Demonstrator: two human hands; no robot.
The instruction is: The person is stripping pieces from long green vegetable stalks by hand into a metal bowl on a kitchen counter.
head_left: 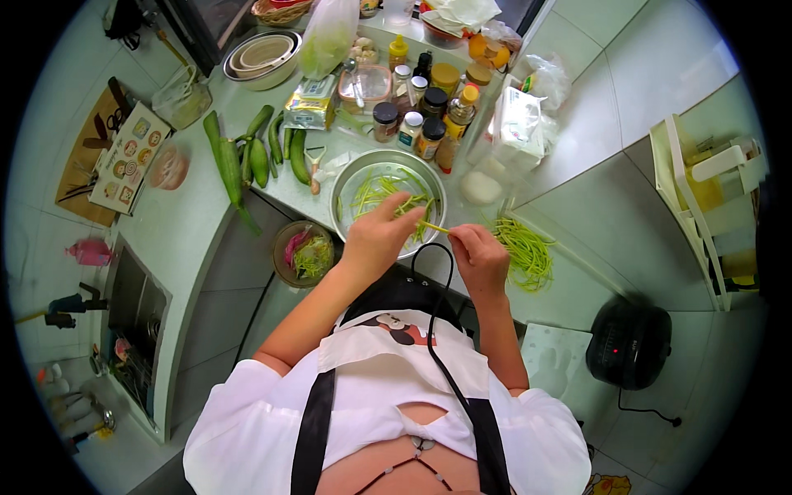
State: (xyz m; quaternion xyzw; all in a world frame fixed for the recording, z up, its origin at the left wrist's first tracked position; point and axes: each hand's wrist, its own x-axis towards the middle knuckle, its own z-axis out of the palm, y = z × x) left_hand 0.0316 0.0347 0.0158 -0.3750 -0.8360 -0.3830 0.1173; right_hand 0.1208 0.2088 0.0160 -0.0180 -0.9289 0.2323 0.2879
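Observation:
My right hand point(480, 257) pinches one thin green stalk point(437, 228) above the front right rim of a round metal bowl point(337, 200). Over the bowl, my left hand point(379, 239) has its fingers closed around the stalk's other end; they partly hide that end. Short lengths of cut or snapped green stalks point(371, 191) lie inside the bowl. To the right of my right hand, a pile of long green stalks point(525, 254) rests on the counter.
Below the counter edge, left of the bowl, stands a bin point(281, 268) with green scraps. Long green gourds point(223, 157) and a peeler point(315, 173) lie to the left. Jars and bottles point(433, 103) crowd behind the bowl. A black cooker point(629, 342) sits at right.

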